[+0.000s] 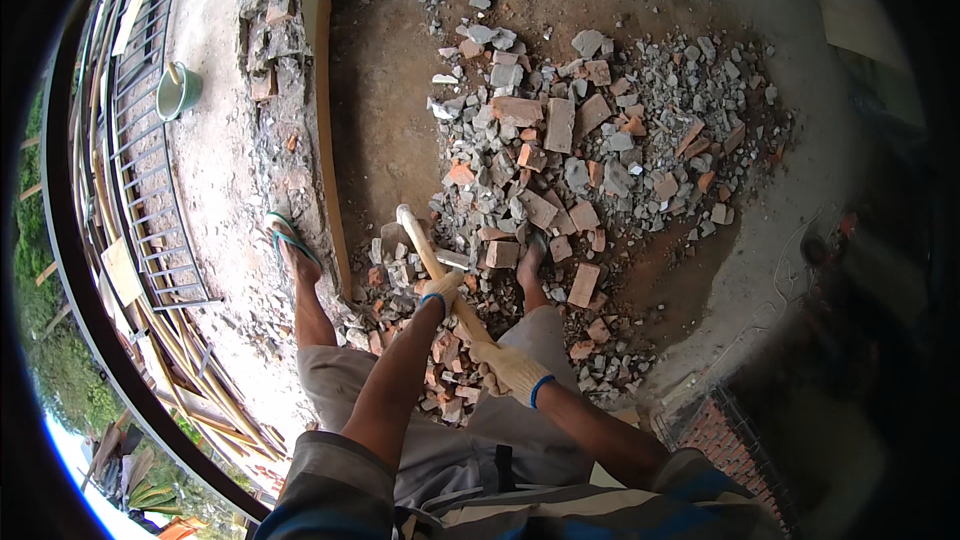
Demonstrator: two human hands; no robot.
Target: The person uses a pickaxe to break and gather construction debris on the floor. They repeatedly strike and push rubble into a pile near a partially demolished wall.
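Note:
Both my hands wear cream knit gloves with blue cuffs and grip a long pale wooden tool handle (466, 318). My left hand (443, 287) is wrapped round its middle. Nearer my body, my right hand (510, 370) closes on the lower part. The handle slants away to the left, and its whitish far end (404, 212) is over the edge of the rubble. I cannot make out what kind of tool it is. Broken bricks and grey mortar chunks (560, 125) lie heaped ahead of my hands, with more pieces beneath them.
My left foot (290, 240), in a green-strapped flip-flop, stands on the pale ledge; my right foot (533, 260) is among the rubble. A broken brick wall edge (268, 70) runs along the left. Beyond it are a green bucket (178, 92), a metal grille (150, 180) and poles.

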